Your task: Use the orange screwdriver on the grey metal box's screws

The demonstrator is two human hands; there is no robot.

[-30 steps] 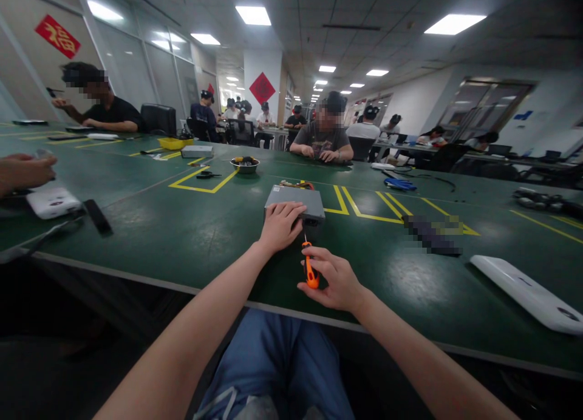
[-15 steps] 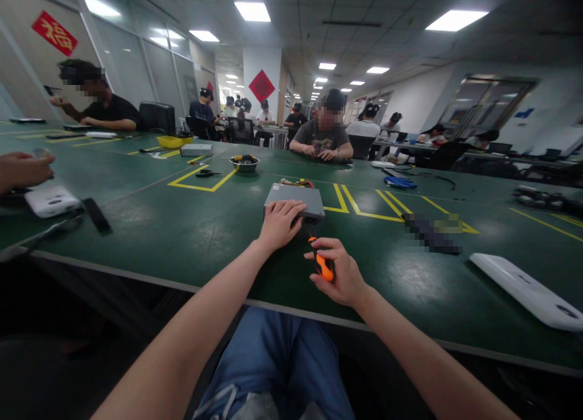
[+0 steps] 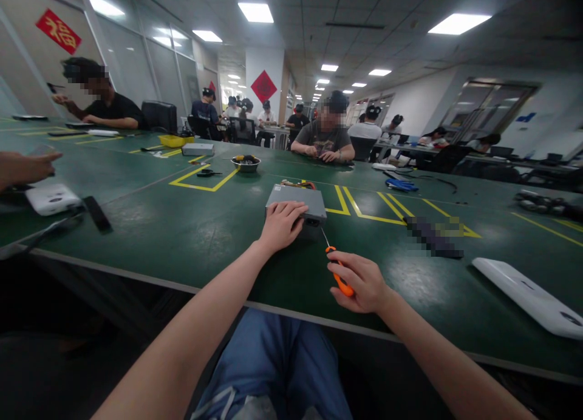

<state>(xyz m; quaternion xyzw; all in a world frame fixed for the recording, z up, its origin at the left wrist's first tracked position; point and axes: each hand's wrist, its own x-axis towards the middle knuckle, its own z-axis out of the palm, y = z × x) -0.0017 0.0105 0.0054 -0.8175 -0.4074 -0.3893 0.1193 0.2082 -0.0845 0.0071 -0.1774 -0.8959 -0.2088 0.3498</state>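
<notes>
A grey metal computer power supply unit (image 3: 298, 195) lies on the green table in front of me, its socket side facing me and coloured wires at its back. My left hand (image 3: 283, 224) holds its near edge, fingers across the top and thumb down the front. An orange and black screwdriver (image 3: 342, 281) is in my right hand (image 3: 362, 280), closed around the handle. Its thin shaft points up and left at the unit's right front corner. Whether the tip touches the unit, I cannot tell.
A metal bowl (image 3: 245, 164) with small items stands behind, left of the unit. Yellow tape marks the table (image 3: 218, 226). To the right lie a dark pixelated item (image 3: 432, 238) and a white casing (image 3: 523, 295). A person (image 3: 325, 135) sits opposite; another person's hand (image 3: 27, 168) is at left.
My right hand has moved right and slightly toward me with the screwdriver, and more of its shaft shows now. My left hand stays on the power supply unit.
</notes>
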